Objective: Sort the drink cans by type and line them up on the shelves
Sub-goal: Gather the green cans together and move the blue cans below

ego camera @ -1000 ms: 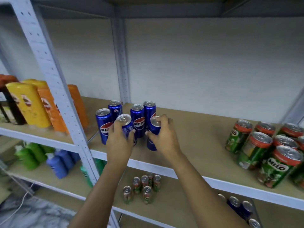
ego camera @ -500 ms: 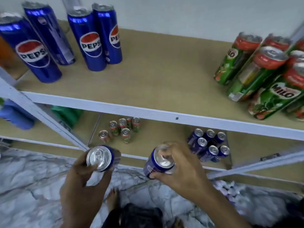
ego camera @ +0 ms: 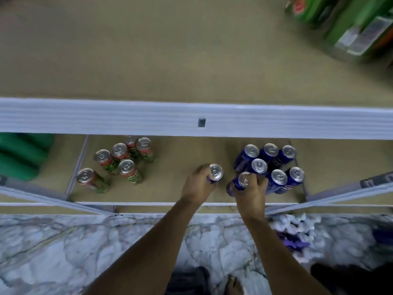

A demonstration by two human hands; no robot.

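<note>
Both arms reach forward and down from the bottom edge of the head view, bare forearms converging slightly as they go. Left hand (ego camera: 198,184): back of hand up, fingers curled round a can (ego camera: 215,172) near its top, can upright. Right hand (ego camera: 252,191): same pose, back of hand up, fingers wrapped round a second can (ego camera: 242,181), which tilts a little to the left. Hands sit near each other but apart, no contact between them. Wrists roughly straight. A bare foot (ego camera: 234,285) shows at the lower edge between the forearms.
</note>
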